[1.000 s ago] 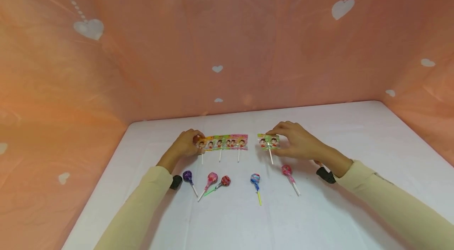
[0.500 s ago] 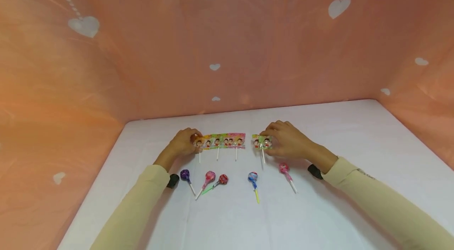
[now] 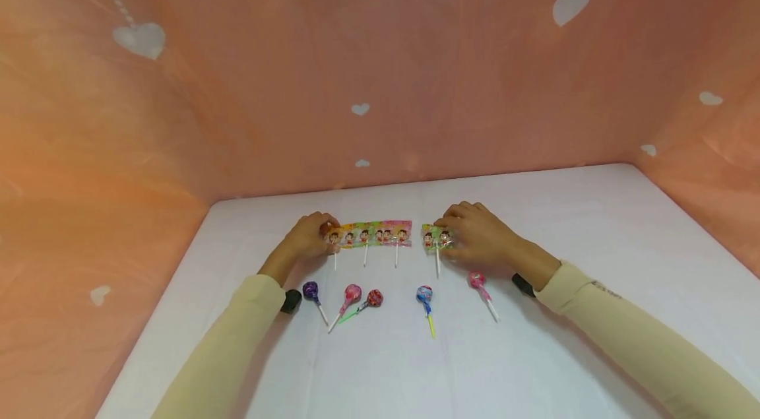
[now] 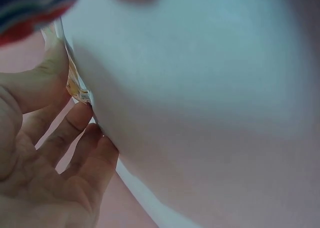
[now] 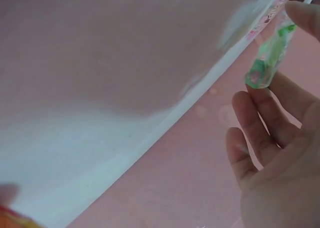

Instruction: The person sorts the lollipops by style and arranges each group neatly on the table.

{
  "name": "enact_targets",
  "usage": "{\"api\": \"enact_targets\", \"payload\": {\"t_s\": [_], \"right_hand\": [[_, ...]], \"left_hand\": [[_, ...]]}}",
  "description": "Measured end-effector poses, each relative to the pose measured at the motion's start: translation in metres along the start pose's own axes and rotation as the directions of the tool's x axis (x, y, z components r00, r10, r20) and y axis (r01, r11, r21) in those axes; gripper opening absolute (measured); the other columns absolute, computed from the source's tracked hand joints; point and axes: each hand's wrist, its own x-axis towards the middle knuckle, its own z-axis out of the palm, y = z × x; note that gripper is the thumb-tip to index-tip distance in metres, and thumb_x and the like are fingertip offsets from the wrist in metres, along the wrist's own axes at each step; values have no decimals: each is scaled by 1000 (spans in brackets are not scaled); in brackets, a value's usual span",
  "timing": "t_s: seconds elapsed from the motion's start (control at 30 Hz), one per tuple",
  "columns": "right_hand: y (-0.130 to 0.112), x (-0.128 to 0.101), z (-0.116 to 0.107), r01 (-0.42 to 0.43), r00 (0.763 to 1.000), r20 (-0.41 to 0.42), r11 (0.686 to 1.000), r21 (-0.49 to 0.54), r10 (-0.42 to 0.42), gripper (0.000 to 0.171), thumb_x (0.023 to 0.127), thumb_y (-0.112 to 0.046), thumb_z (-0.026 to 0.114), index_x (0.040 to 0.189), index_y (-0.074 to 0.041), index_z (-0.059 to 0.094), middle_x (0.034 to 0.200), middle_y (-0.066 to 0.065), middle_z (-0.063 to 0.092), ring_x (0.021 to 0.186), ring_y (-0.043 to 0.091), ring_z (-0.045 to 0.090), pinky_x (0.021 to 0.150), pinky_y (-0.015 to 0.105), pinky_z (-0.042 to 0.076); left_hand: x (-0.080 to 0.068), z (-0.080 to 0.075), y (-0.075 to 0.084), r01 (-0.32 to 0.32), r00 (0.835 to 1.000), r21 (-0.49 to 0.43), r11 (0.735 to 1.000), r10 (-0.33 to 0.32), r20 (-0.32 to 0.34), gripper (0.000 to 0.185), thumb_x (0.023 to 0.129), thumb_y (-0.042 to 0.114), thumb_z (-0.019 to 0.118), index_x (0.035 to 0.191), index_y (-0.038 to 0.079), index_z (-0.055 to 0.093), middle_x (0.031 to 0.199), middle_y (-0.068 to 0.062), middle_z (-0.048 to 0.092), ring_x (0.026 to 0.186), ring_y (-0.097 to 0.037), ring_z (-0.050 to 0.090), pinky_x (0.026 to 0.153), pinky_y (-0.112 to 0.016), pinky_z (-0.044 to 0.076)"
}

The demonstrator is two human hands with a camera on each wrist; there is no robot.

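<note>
In the head view, three flat-wrapped lollipops form a row at the back of the table: an orange one (image 3: pixel 349 237), a green one (image 3: pixel 364 234) and a pink one (image 3: pixel 402 234). My left hand (image 3: pixel 307 237) pinches the orange lollipop at the row's left end; its wrapper (image 4: pixel 75 85) shows between thumb and finger in the left wrist view. To the right of the row, across a small gap, my right hand (image 3: pixel 483 235) holds another green-wrapped lollipop (image 3: pixel 428 238) by its right edge, stick pointing down. The right wrist view shows that green wrapper (image 5: pixel 270 57) between thumb and fingers.
In front lie several ball lollipops: purple (image 3: pixel 311 291), pink (image 3: pixel 353 293), red with a green stick (image 3: pixel 375 298), blue with a yellow stick (image 3: pixel 424 294) and another pink one (image 3: pixel 477 280). An orange curtain (image 3: pixel 380 76) borders the white table (image 3: pixel 380 373).
My right hand has carried the green-wrapped lollipop leftward, narrowing its gap to the row. The view has shifted slightly. My left hand stays on the orange lollipop.
</note>
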Motion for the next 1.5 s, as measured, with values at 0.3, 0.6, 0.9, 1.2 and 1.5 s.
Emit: {"api": "enact_targets", "payload": {"t_s": [0.3, 0.6, 0.9, 1.2, 1.5], "right_hand": [[-1, 11, 5, 5, 1000, 15, 1000, 16, -5, 51, 85, -42, 70, 127, -12, 68, 119, 2, 64, 114, 21, 53, 102, 44, 41], [-3, 18, 9, -49, 995, 91, 998, 44, 45, 53, 86, -42, 70, 129, -11, 65, 123, 6, 62, 117, 24, 54, 103, 46, 43], [0, 24, 9, -72, 989, 137, 994, 88, 59, 58, 88, -41, 69, 136, -9, 60, 131, 10, 58, 120, 28, 53, 105, 47, 44], [5, 25, 13, -77, 985, 164, 986, 146, 52, 60, 89, -41, 69, 140, -11, 57, 137, 11, 54, 126, 30, 49, 109, 49, 42], [5, 28, 14, -50, 987, 158, 991, 124, 30, 60, 91, -41, 68, 141, -10, 56, 138, 12, 54, 126, 29, 48, 110, 48, 41]], "left_hand": [[1, 1, 1, -48, 998, 17, 999, 49, -37, 47, 82, 14, 80, 124, 3, 62, 111, -18, 61, 106, -33, 54, 101, -52, 44], [0, 0, 1, -38, 999, 18, 999, 39, -26, 48, 82, 15, 80, 125, 3, 62, 114, -19, 61, 108, -34, 55, 104, -53, 43], [4, -1, -1, -28, 999, 7, 1000, 29, -21, 49, 84, 16, 79, 127, 4, 61, 120, -20, 60, 111, -35, 55, 106, -54, 42], [4, -1, -2, -5, 1000, -11, 1000, 5, -20, 48, 84, 15, 79, 127, 5, 61, 121, -19, 59, 111, -34, 54, 106, -54, 42], [2, -5, -2, -14, 999, -9, 1000, 14, -29, 49, 83, 15, 80, 127, 4, 62, 115, -19, 60, 107, -33, 55, 103, -53, 44]]}}
